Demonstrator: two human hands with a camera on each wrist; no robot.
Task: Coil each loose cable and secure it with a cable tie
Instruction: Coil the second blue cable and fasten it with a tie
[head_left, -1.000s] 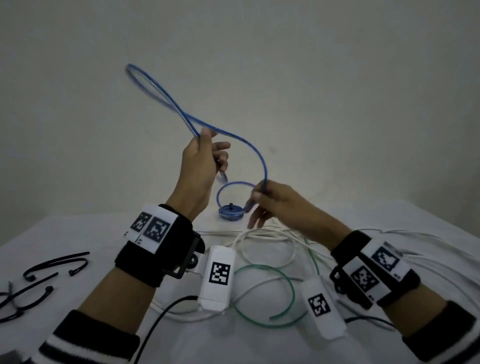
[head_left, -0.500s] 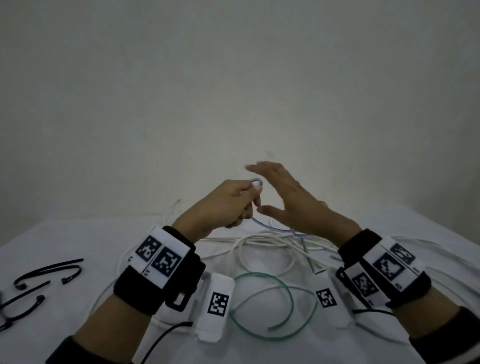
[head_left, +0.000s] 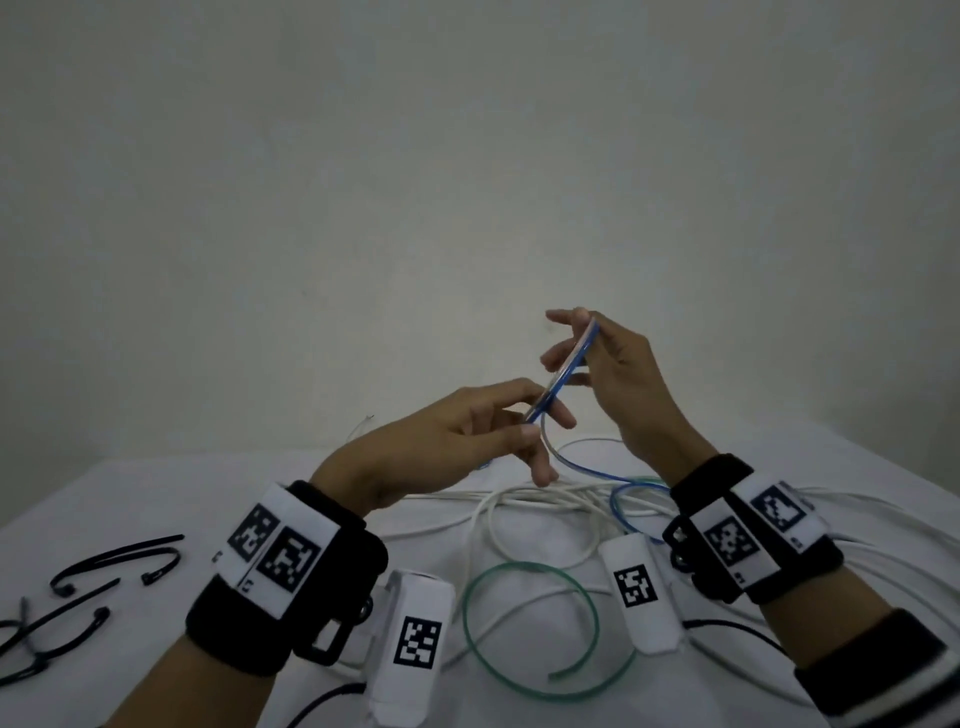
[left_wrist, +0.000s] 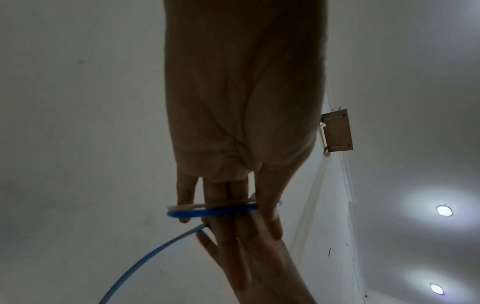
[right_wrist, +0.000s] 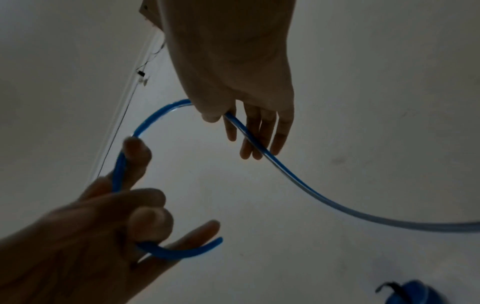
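A loose blue cable (head_left: 563, 371) runs taut between my two hands above the table. My left hand (head_left: 530, 415) pinches its lower part between thumb and fingers, and in the left wrist view a blue turn (left_wrist: 213, 211) crosses the fingers. My right hand (head_left: 576, 343), higher and to the right, holds the cable (right_wrist: 259, 148) between thumb and nearly straight fingers. The free end (right_wrist: 182, 252) curls out under my left hand (right_wrist: 124, 197). The rest of the cable (head_left: 587, 470) trails down to the table.
Several black cable ties (head_left: 119, 561) lie at the table's left. A green cable (head_left: 470, 631) and tangled white cables (head_left: 498, 525) cover the white tabletop (head_left: 156, 493) below my hands. A tied blue coil (right_wrist: 413, 294) shows in the right wrist view.
My left hand came down from holding a large raised loop. The hands met low, and the right hand has since risen, drawing the blue cable into a short stretch between them.
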